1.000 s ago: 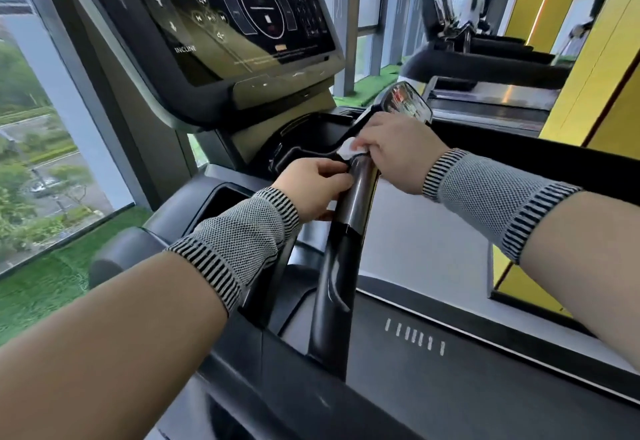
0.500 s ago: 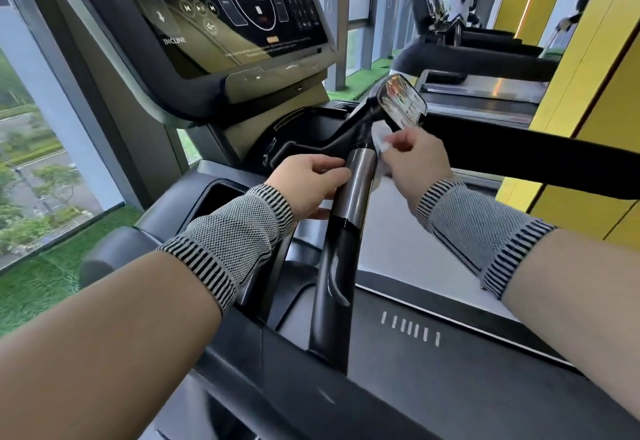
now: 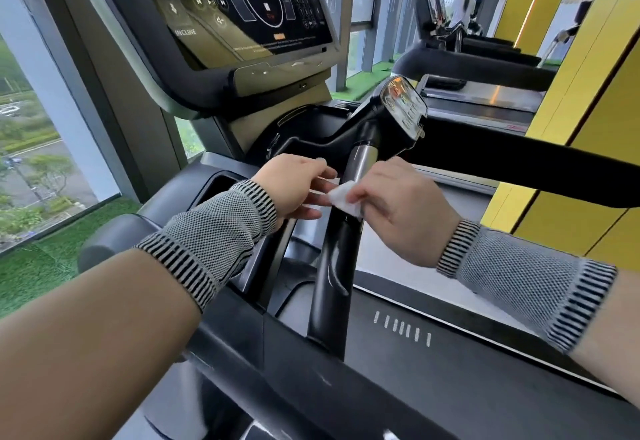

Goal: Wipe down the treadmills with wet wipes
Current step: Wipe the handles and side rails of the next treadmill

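Since half a second ago, right hand (image 3: 401, 204) lowered from below the chrome end cap (image 3: 403, 110) to mid-grip; left hand (image 3: 294, 185) released from the handlebar (image 3: 337, 249), fingers now extended. Wet wipe (image 3: 344, 197) is pinched by the right fingers, pressed against the bar where silver meets black

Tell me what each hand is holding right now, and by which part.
The right hand pinches the wet wipe by its right edge against the handlebar post. The left hand holds nothing; its fingers are straight.
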The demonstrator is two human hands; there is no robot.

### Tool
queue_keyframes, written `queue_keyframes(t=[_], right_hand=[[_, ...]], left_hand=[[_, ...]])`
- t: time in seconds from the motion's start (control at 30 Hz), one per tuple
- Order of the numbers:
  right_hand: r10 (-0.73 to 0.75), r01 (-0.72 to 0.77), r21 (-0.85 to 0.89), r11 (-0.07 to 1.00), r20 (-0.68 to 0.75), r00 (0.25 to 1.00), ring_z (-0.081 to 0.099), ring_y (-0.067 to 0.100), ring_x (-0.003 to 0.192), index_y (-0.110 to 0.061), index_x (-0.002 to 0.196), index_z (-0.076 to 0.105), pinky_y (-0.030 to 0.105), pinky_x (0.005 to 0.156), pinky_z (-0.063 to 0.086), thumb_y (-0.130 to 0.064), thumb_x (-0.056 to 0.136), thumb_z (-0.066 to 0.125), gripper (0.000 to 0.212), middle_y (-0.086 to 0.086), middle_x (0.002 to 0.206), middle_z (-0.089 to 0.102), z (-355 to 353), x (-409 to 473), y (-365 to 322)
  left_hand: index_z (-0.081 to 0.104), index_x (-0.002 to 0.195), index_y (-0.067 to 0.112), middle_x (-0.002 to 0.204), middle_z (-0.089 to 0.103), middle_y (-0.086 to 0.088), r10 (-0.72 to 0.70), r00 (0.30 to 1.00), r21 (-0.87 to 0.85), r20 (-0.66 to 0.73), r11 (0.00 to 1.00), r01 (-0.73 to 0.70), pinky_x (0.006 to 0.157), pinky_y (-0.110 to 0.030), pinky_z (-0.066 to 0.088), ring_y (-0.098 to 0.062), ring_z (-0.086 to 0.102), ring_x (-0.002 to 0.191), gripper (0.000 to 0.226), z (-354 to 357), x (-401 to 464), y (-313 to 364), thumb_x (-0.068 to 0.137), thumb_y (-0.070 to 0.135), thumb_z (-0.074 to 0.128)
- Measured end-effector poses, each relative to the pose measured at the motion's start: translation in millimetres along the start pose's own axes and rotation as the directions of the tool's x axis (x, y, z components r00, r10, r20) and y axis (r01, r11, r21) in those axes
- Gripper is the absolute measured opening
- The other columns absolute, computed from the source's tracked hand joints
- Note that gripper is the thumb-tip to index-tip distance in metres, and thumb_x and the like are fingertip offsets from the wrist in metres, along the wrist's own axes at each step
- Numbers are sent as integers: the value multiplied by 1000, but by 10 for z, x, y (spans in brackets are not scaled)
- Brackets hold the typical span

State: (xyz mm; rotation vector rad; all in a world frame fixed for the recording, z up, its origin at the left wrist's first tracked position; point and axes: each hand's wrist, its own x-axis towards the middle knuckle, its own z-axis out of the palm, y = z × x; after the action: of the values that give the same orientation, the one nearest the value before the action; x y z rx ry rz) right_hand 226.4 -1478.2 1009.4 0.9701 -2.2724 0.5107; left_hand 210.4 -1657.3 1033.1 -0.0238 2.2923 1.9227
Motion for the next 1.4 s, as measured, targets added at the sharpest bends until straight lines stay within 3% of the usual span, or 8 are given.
queue_keyframes(t=[0.23,0.4,0.53,0.7,0.8,0.9,1.03,1.4], right_hand=[[-399,438,-137,888,240,885,58,28,75,-12,77,71,32,72,50,-7,82,51,21,4,82,66,21,265,0],[-292,347,-217,913,247,924,58,30,70,-14,76,71,42,66,55,-1,76,56,20,4,79,68,-70,605,160],[-436,527,-102,844,444,783,57,28,67,-16,74,69,33,65,51,-6,75,54,18,1,77,66,10,491,-10],[11,270,-492,828,496,869,51,25,103,-24,112,64,38,97,38,-11,95,42,30,0,113,63,-97,893,181],[-26,305,-471,828,511,859,47,25,104,-22,111,62,41,94,41,-13,95,39,29,0,111,61,-44,834,100],[155,29,-477,878,340,927,46,25,109,-21,112,64,33,97,32,-9,95,41,31,3,119,58,-92,851,245],[377,-366,-216,905,10,926,52,21,103,-17,110,70,25,89,38,-9,93,45,31,7,113,55,-62,714,343],[495,-481,148,864,-69,866,50,9,70,-21,87,62,22,67,41,-5,82,54,19,-1,84,59,13,276,159]], left_hand=[[64,103,11,75,66,-1,-38,999,-125,-12,992,36,55,-26,50,-13,62,60,46,-77,-46,-7,100,48,36],[64,106,12,93,70,-4,-64,996,-232,-70,972,46,66,-28,52,-14,67,75,48,-146,-61,-24,100,49,35],[63,104,12,95,69,-4,-59,995,-250,-82,967,36,64,-27,51,-12,65,71,46,-162,-47,-29,100,49,36],[65,104,13,95,71,-3,-66,996,-225,-54,973,52,61,-27,54,-14,69,78,46,-97,-20,-50,99,49,37],[65,107,11,96,70,-3,-47,999,-199,-26,979,41,60,-27,56,-16,68,82,48,-55,11,-32,99,49,37],[66,104,11,96,70,-4,-56,998,-220,-9,974,53,64,-32,57,-17,68,84,46,6,11,-26,99,48,39],[67,99,10,94,69,-4,-59,998,-231,0,971,57,73,-38,59,-18,67,82,44,37,-4,-24,99,46,42],[68,100,9,91,67,-3,-64,998,-210,-15,976,60,53,-26,54,-13,65,73,43,80,-42,-3,100,43,41]])
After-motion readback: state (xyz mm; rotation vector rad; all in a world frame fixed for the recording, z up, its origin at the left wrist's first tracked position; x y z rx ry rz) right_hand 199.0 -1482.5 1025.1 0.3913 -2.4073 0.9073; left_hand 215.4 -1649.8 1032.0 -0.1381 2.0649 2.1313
